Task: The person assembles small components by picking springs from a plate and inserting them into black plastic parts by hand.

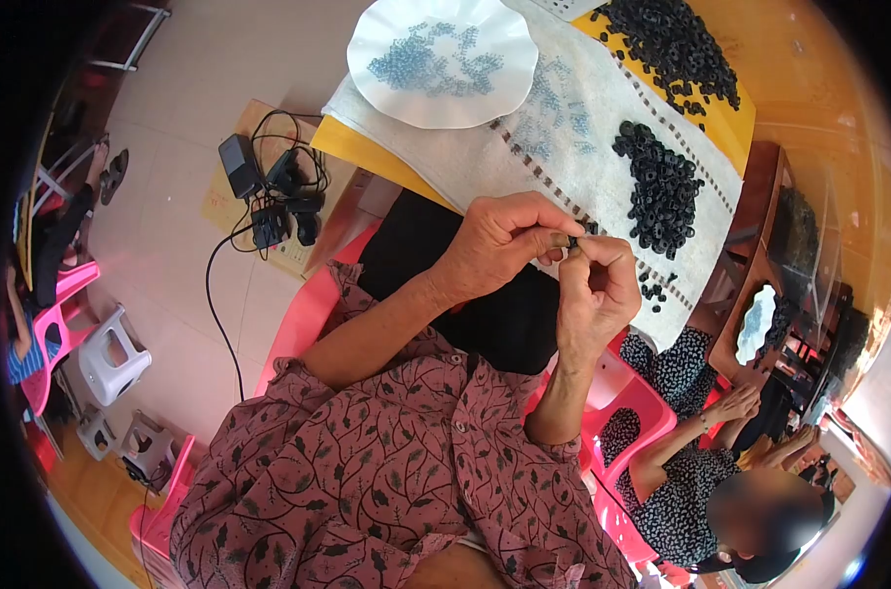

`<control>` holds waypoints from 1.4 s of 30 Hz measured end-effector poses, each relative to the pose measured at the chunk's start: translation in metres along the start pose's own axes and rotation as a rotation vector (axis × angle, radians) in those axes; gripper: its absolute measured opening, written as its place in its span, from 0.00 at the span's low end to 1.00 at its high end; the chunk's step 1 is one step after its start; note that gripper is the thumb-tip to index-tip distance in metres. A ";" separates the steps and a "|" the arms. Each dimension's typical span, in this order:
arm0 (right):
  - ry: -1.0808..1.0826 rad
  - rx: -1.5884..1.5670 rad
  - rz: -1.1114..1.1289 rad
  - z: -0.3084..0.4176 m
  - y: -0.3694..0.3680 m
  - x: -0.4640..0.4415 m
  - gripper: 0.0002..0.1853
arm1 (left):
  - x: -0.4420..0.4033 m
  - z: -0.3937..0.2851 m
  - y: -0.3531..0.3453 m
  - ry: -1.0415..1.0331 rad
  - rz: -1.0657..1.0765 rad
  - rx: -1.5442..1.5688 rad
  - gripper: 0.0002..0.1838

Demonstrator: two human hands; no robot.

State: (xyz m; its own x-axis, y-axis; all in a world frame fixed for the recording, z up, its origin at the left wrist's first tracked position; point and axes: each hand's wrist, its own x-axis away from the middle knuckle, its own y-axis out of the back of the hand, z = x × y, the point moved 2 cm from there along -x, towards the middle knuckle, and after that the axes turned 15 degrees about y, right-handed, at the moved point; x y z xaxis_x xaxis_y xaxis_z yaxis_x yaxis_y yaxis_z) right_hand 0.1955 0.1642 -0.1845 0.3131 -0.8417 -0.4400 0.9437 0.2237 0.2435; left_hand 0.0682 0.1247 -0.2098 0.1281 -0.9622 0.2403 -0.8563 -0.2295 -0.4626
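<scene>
My left hand (496, 243) and my right hand (596, 294) meet at the front edge of the table, fingertips pinched together. Between them is a small black ring-like piece (573, 242), mostly covered by the fingers. Just right of my hands, a pile of small black rings (661, 187) lies on a white towel (588, 182) with brown dashed stripes. Small clear bluish pieces (553, 108) are scattered on the towel farther back. More of these fill part of a white scalloped plate (440, 113) at the back left.
A larger heap of black pieces (671, 49) lies on the yellow tabletop (740, 123). Black adapters and cables (278, 182) sit on a box at left. Another person (676, 491) works at right, near a second white plate (756, 324). Stools and pink chairs (62, 285) stand at far left.
</scene>
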 end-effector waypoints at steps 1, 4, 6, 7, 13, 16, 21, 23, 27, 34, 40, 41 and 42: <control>-0.001 0.001 0.000 -0.001 0.002 0.001 0.09 | 0.000 0.000 0.000 0.001 0.001 0.001 0.07; 0.036 0.079 0.076 0.000 0.002 0.000 0.05 | -0.002 0.002 0.002 -0.029 -0.015 -0.050 0.07; -0.150 -0.074 0.034 0.009 0.001 -0.003 0.05 | -0.004 0.006 0.003 -0.082 -0.008 -0.068 0.07; -0.149 -0.075 0.034 0.011 0.002 -0.005 0.05 | -0.004 0.005 0.004 -0.083 -0.009 -0.069 0.07; -0.346 -0.344 0.140 -0.004 0.019 -0.008 0.06 | -0.004 0.007 0.007 0.067 0.041 0.174 0.08; -0.401 -0.435 0.176 -0.015 0.026 -0.008 0.08 | -0.003 0.006 0.009 0.111 0.074 0.104 0.08; -0.365 -0.669 0.159 -0.028 0.024 -0.007 0.05 | -0.005 0.009 0.009 0.090 0.103 0.058 0.07; -0.368 -0.683 0.155 -0.030 0.023 -0.006 0.04 | -0.005 0.009 0.009 0.091 0.110 0.068 0.07; -0.367 -0.689 0.139 -0.028 0.019 -0.005 0.04 | -0.003 0.007 0.008 0.097 0.101 0.071 0.06; -0.369 -0.602 0.129 -0.030 0.022 0.000 0.04 | -0.001 0.012 0.004 -0.004 0.092 -0.109 0.06; -0.372 -0.638 0.071 -0.030 0.021 -0.002 0.04 | -0.003 0.013 0.001 0.091 0.072 0.039 0.08; -0.369 -0.639 0.066 -0.030 0.020 -0.001 0.04 | -0.002 0.013 0.000 0.133 0.058 0.074 0.08; -0.379 -0.638 0.051 -0.031 0.020 -0.001 0.06 | -0.003 0.014 0.000 0.173 0.043 0.109 0.09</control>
State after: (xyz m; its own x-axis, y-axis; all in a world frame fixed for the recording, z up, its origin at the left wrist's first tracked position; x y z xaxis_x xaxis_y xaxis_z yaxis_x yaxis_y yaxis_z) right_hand 0.2173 0.1843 -0.2061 0.4092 -0.9084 -0.0855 0.8434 0.4124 -0.3445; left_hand 0.0744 0.1256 -0.2222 -0.0033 -0.9342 0.3569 -0.7987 -0.2123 -0.5631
